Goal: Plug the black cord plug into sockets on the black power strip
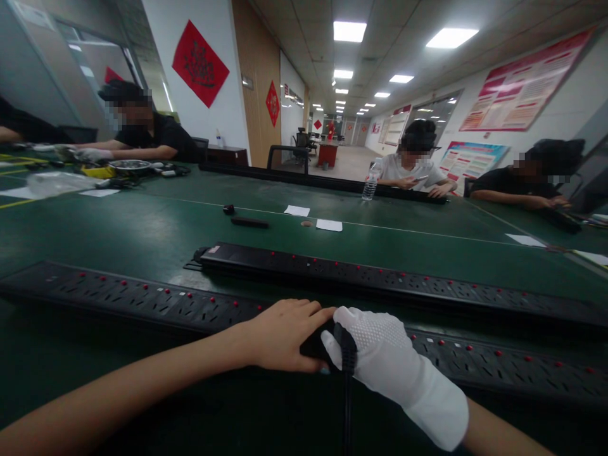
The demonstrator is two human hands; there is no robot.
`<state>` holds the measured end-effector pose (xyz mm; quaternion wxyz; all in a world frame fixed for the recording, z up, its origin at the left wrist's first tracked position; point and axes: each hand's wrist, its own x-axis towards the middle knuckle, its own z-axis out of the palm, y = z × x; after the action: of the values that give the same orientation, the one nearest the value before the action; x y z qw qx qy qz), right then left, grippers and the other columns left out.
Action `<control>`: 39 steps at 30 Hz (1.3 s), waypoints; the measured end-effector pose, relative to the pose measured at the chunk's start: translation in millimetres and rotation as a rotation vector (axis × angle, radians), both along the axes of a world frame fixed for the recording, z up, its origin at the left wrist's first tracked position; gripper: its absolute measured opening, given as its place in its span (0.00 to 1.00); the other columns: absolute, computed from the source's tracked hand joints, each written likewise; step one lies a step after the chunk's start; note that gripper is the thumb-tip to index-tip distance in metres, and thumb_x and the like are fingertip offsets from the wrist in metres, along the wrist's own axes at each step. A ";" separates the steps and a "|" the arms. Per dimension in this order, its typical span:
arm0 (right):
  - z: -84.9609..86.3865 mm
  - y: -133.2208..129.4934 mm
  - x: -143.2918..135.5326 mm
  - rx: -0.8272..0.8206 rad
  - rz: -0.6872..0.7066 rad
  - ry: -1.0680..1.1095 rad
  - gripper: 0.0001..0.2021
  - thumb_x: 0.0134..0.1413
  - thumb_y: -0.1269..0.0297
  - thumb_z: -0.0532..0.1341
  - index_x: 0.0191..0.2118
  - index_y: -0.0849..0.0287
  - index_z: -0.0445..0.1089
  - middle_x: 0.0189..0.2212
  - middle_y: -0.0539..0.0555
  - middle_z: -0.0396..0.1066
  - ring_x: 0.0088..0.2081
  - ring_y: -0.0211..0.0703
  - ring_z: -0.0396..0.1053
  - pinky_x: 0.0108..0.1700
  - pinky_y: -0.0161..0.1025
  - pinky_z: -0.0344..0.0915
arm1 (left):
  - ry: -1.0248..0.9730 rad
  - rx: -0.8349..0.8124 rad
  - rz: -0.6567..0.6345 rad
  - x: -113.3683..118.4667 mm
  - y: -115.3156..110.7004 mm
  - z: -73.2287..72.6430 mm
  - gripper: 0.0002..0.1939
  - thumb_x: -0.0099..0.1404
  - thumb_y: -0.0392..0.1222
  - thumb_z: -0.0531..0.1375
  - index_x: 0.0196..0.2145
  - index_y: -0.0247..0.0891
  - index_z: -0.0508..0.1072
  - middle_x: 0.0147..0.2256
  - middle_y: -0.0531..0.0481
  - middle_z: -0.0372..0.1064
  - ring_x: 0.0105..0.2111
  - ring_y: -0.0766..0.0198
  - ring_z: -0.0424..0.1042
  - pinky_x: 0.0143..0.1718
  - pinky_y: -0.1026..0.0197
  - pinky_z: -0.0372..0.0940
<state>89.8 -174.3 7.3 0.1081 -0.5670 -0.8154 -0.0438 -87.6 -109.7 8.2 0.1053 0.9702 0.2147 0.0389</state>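
A long black power strip (118, 296) with red indicator dots runs across the table right before me. My bare left hand (284, 332) lies over its middle, fingers across the top and thumb at the near side, gripping it. In a white dotted glove, my right hand (387, 348) closes around a black plug (348, 351) at the strip's middle. From this plug a black cable (348, 411) hangs toward me. The hands hide the sockets there, so whether the plug sits in one I cannot tell.
A second power strip (370, 278) lies just beyond, on the green table (156, 218). Farther off are a small black bar (249, 222), white papers (329, 225) and a water bottle (369, 183). Several people sit around the table, one with gloved hands (92, 154) at left.
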 end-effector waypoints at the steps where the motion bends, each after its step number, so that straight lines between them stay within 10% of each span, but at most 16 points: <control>1: -0.2 0.0 0.1 0.002 -0.001 0.000 0.13 0.56 0.55 0.48 0.34 0.57 0.64 0.27 0.51 0.67 0.24 0.35 0.62 0.25 0.33 0.50 | -0.002 -0.003 0.000 0.0 0.1 -0.1 0.35 0.55 0.59 0.54 0.55 0.41 0.51 0.44 0.46 0.63 0.40 0.56 0.66 0.42 0.54 0.60; 39: -0.1 -2.9 -2.4 0.119 -0.010 -0.047 0.14 0.57 0.56 0.47 0.35 0.57 0.66 0.29 0.52 0.64 0.27 0.36 0.60 0.28 0.33 0.50 | 0.015 0.003 -0.003 0.9 -0.6 1.2 0.35 0.54 0.59 0.54 0.54 0.40 0.52 0.43 0.45 0.64 0.40 0.56 0.66 0.41 0.55 0.60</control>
<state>87.4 -177.2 7.2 0.1222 -0.5623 -0.8109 -0.1064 -86.8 -110.2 9.5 0.1021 0.9710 0.2138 0.0320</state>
